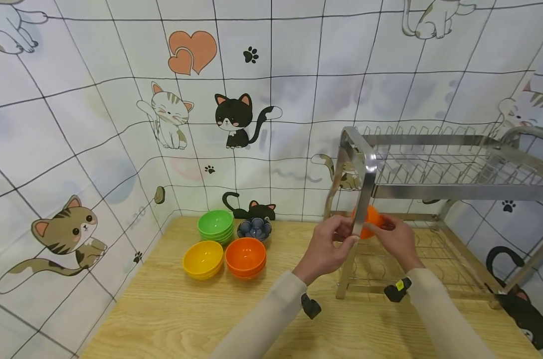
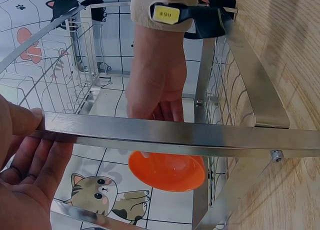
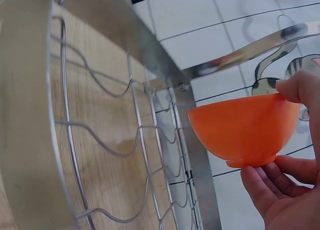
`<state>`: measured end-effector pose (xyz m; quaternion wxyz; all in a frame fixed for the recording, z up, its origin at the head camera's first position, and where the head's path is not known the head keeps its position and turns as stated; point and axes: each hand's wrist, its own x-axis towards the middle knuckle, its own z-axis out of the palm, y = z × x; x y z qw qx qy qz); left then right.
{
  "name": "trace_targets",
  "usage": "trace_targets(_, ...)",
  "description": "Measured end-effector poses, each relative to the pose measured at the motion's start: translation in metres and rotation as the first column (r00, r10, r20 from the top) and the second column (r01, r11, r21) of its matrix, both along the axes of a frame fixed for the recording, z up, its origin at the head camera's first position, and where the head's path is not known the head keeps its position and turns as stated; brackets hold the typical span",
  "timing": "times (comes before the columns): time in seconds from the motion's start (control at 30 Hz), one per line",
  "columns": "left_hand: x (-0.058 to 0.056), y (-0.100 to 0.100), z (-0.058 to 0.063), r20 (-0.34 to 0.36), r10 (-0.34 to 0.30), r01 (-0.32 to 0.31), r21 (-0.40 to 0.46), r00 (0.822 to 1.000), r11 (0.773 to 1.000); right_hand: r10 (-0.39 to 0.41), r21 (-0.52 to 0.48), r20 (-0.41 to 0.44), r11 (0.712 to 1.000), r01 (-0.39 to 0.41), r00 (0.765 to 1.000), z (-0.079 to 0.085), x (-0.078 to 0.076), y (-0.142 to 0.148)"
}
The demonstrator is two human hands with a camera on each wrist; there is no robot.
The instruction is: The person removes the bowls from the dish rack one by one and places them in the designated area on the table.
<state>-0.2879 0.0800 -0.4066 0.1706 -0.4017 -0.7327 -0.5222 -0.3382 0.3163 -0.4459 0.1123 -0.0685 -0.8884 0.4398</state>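
My right hand (image 1: 399, 243) holds an orange bowl (image 3: 245, 130), thumb on its rim and fingers under its foot. The bowl is on the inner side of the rack's left end post, above the lower wire shelf (image 1: 397, 259). In the left wrist view, that bowl (image 2: 167, 172) shows below the post, partly covered by it. My left hand (image 1: 327, 247) grips the upright metal post (image 2: 120, 130), with the thumb on one face and fingers behind. The two-tier metal dish rack (image 1: 455, 192) stands on the right of the table.
Left of the rack stand stacked green bowls (image 1: 215, 223), yellow bowls (image 1: 203, 259) and more orange bowls (image 1: 246, 254). A dark blue scalloped dish (image 1: 255, 229) sits behind the orange stack. A cat-patterned tile wall (image 1: 293, 99) closes off the back of the wooden table (image 1: 172, 319).
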Motion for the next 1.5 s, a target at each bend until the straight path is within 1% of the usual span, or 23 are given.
trace_targets(0.17, 0.0, 0.001, 0.001, 0.005, -0.007, 0.007, 0.006, 1.0, 1.0, -0.019, -0.045, 0.022, 0.999, 0.02, 1.0, 0.007, 0.014, -0.001)
trace_targets(0.4, 0.002, 0.001, 0.0, -0.008, 0.025, -0.025, -0.006, 1.0, 1.0, -0.023, -0.102, 0.045, 0.994, 0.028, 0.999, 0.012, 0.032, -0.005)
trace_targets(0.53, 0.003, 0.002, -0.001, -0.001, 0.038, -0.038, -0.013, 0.999, 0.999, -0.002, -0.15, 0.075, 0.989, 0.013, 0.997, 0.014, 0.044, -0.007)
trace_targets(0.6, 0.004, 0.003, -0.002, 0.006, 0.045, -0.045, -0.012, 0.999, 0.999, 0.021, -0.172, 0.073, 0.985, -0.008, 0.997, 0.015, 0.051, -0.006)
trace_targets(0.67, 0.004, 0.003, -0.001, 0.015, 0.048, -0.047, -0.008, 0.999, 0.999, 0.056, -0.19, 0.051, 0.981, -0.045, 0.997, 0.015, 0.057, -0.003)
trace_targets(0.8, 0.004, 0.001, -0.001, 0.032, 0.04, -0.04, -0.003, 0.999, 0.999, 0.083, -0.284, 0.044, 0.956, -0.067, 0.996, 0.018, 0.067, 0.0)
trace_targets(0.9, 0.003, 0.0, 0.0, 0.051, 0.028, -0.028, 0.008, 0.998, 1.0, 0.074, -0.345, 0.071, 0.938, -0.045, 0.995, 0.02, 0.072, 0.0)
trace_targets(0.97, 0.003, -0.001, 0.0, 0.068, 0.019, -0.021, 0.016, 0.997, 1.0, 0.083, -0.364, 0.075, 0.93, -0.05, 0.994, 0.021, 0.075, 0.0)
trace_targets(1.13, 0.005, 0.0, 0.001, 0.1, 0.014, -0.016, 0.018, 0.995, 1.0, 0.117, -0.431, 0.075, 0.9, -0.073, 0.99, 0.026, 0.085, 0.003)
trace_targets(1.23, 0.006, 0.001, 0.002, 0.109, 0.016, -0.017, 0.01, 0.994, 1.0, 0.123, -0.438, 0.067, 0.895, -0.081, 0.99, 0.03, 0.09, 0.006)
trace_targets(1.27, 0.007, 0.001, 0.002, 0.112, 0.016, -0.017, 0.006, 0.994, 1.0, 0.125, -0.461, 0.053, 0.883, -0.087, 0.991, 0.031, 0.092, 0.008)
trace_targets(1.33, 0.007, 0.0, 0.003, 0.113, 0.019, -0.018, -0.004, 0.993, 1.0, 0.139, -0.531, 0.014, 0.84, -0.11, 0.99, 0.033, 0.096, 0.01)
trace_targets(1.37, 0.008, 0.0, 0.003, 0.111, 0.021, -0.02, -0.009, 0.994, 1.0, 0.144, -0.571, -0.008, 0.812, -0.123, 0.99, 0.033, 0.098, 0.011)
trace_targets(1.43, 0.008, -0.003, 0.003, 0.107, 0.024, -0.022, -0.018, 0.994, 1.0, 0.158, -0.666, -0.054, 0.73, -0.153, 0.986, 0.033, 0.102, 0.013)
trace_targets(1.47, 0.009, -0.004, 0.003, 0.111, 0.023, -0.021, -0.016, 0.994, 1.0, 0.166, -0.698, -0.068, 0.697, -0.166, 0.984, 0.034, 0.103, 0.015)
trace_targets(1.5, 0.009, -0.006, 0.003, 0.105, 0.027, -0.025, -0.018, 0.994, 1.0, 0.174, -0.714, -0.082, 0.676, -0.18, 0.981, 0.034, 0.105, 0.016)
